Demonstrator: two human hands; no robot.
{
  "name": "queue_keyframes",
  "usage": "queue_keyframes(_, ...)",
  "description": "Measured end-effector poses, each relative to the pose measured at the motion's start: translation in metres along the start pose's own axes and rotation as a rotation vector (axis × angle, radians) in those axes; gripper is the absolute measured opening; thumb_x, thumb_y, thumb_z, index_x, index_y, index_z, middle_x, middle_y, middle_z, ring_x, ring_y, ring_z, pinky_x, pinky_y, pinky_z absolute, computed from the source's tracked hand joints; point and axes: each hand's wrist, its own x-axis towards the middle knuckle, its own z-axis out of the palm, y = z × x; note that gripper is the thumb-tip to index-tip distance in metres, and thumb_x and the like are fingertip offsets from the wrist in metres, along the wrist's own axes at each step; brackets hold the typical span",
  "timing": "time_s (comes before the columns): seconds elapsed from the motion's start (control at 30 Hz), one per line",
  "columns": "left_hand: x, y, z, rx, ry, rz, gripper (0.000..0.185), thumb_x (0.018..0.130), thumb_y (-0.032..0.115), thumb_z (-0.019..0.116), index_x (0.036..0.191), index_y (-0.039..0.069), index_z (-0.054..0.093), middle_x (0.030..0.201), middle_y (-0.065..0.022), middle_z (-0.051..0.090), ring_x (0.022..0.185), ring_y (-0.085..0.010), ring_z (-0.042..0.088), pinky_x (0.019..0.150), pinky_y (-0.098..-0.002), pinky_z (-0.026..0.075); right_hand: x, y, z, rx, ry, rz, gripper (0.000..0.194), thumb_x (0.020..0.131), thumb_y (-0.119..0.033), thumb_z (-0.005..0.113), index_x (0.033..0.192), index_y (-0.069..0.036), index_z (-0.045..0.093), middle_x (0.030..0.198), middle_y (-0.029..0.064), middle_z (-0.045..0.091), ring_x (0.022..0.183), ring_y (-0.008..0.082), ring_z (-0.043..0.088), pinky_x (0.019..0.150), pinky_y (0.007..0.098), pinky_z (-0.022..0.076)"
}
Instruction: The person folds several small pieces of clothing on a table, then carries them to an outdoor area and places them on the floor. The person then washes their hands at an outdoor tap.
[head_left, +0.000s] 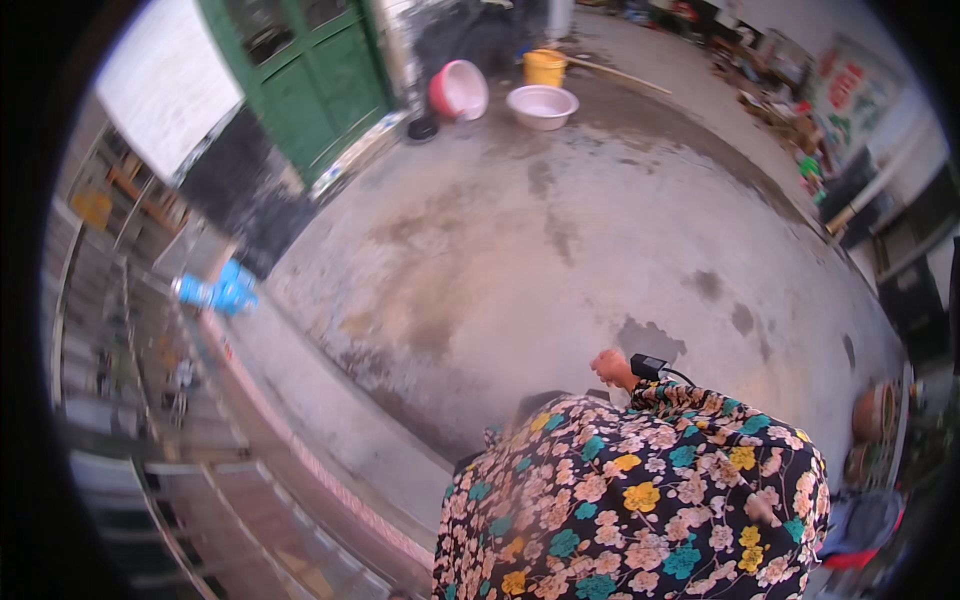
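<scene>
My right hand (611, 367) shows at the lower middle, in front of my body and above the concrete floor (517, 262). Its fingers look loosely curled; no held thing can be made out, and the blur hides whether they are closed. A black device (648, 366) with a cable sits at the right wrist. The floral sleeve and shirt (637, 495) fill the bottom of the view. My left hand is out of view, with only a bit of sleeve cuff (493, 436) at the shirt's left edge. Dark shapes, perhaps footwear, show partly beyond the shirt.
A green door (326, 97) stands at the upper left. Near it are a tilted red basin (459, 90), a pale pink basin (542, 107) and a yellow bucket (544, 67). Blue bottles or packs (221, 289) lie on the left ledge. Clutter lines the right wall, above flowerpots (874, 412).
</scene>
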Motion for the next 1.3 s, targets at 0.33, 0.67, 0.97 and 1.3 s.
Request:
queue_keyframes(0.33,-0.285,0.205,0.125,-0.143,-1.487,-0.32,0.019,0.085,0.021,0.052,0.097,0.006,0.052,0.084,-0.0076,0.06,0.071,-0.0199,0.06,0.057,-0.0327,0.048,-0.088,-0.072,-0.057,0.081,0.452,0.623,0.023,0.08,-0.025,0.054,0.071,-0.005,0.059,0.055,0.0061,0.055,0.043,0.0209,0.054,0.037,0.0331,0.0414)
queue_keyframes(0.67,-0.594,0.413,0.163,0.023,-2.104,0.114,0.025,0.09,0.023,0.052,0.107,0.005,0.052,0.092,-0.0095,0.061,0.077,-0.0189,0.062,0.059,-0.0321,0.052,-0.181,0.003,-0.212,0.577,0.954,0.808,0.019,0.08,-0.022,0.054,0.079,-0.004,0.061,0.056,0.0075,0.052,0.042,0.0187,0.049,0.034,0.0319,0.0356)
queue_keyframes(0.97,-0.807,0.51,0.222,0.609,-2.146,0.845,0.019,0.081,0.027,0.057,0.083,0.008,0.055,0.077,-0.0102,0.058,0.072,-0.0273,0.059,0.058,-0.0393,0.048,-0.228,0.069,-0.368,1.29,1.443,1.074,0.018,0.087,-0.019,0.044,0.075,-0.006,0.051,0.052,0.0022,0.04,0.038,0.0135,0.037,0.034,0.0271,0.0253)
queue_keyframes(1.3,-1.15,0.657,0.423,0.062,-1.796,2.702,0.017,0.078,0.026,0.055,0.074,0.011,0.062,0.075,-0.01,0.059,0.073,-0.0299,0.06,0.06,-0.0418,0.047,-0.16,0.253,-0.632,0.271,1.206,1.209,0.044,0.09,-0.031,0.037,0.07,0.0,0.062,0.062,0.0194,0.06,0.061,0.0341,0.06,0.06,0.0442,0.0484)
